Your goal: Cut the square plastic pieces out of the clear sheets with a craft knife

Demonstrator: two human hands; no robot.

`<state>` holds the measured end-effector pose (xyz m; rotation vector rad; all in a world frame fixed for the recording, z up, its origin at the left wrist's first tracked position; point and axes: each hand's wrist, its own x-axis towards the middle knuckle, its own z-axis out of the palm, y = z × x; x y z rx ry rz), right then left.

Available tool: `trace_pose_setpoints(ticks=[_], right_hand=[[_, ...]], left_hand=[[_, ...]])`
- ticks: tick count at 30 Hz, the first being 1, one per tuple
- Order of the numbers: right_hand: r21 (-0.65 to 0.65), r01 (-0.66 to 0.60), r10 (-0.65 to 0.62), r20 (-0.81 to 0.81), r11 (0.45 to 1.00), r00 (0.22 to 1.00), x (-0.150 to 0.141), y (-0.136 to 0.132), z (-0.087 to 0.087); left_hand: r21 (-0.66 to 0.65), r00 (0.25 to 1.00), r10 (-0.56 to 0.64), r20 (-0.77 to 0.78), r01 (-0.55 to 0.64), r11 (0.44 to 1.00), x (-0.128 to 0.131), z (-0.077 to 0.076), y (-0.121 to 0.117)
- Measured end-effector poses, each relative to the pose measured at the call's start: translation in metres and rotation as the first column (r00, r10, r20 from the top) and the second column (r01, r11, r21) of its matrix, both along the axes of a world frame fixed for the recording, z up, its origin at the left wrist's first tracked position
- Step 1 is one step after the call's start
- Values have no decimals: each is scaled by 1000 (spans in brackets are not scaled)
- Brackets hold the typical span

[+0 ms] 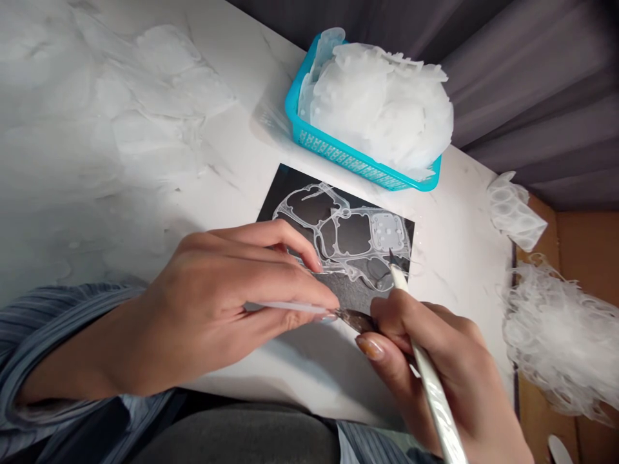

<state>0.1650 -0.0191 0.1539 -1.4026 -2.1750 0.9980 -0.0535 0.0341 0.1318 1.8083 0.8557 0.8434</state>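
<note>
My left hand (232, 290) pinches a thin, translucent plastic piece (290, 307), seen edge-on between its fingers. My right hand (435, 361) is closed around a white-handled tool (432, 393), whose dark pointed end stands over the black mat. From the same hand, a dark metal tip (356, 319), like that of tweezers, reaches to the piece at my left fingertips. Beneath both hands is the black mat (353, 235). On it lie clear cut-out frames (316, 222) and a small frosted, squarish plate with holes (387, 232).
A turquoise basket (358, 169) heaped with frosted flat pieces (382, 103) stands behind the mat. More translucent sheets (145, 96) cover the left side. At right are a clear bundle (517, 209) and a tangled heap of thin clear scraps (561, 335) beyond the table edge.
</note>
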Motion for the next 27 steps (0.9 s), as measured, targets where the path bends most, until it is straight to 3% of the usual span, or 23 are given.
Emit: trace_pose_setpoints(ticks=[13,27], right_hand=[[50,-13,10,55,999,998,0,0,2],[73,13,-18,71,997,997,1,-1,2]], left_hand=[[212,998,-61,6,58,976,-1,-5,2],[186,998,-62,-26,66,980,-3,-5,3]])
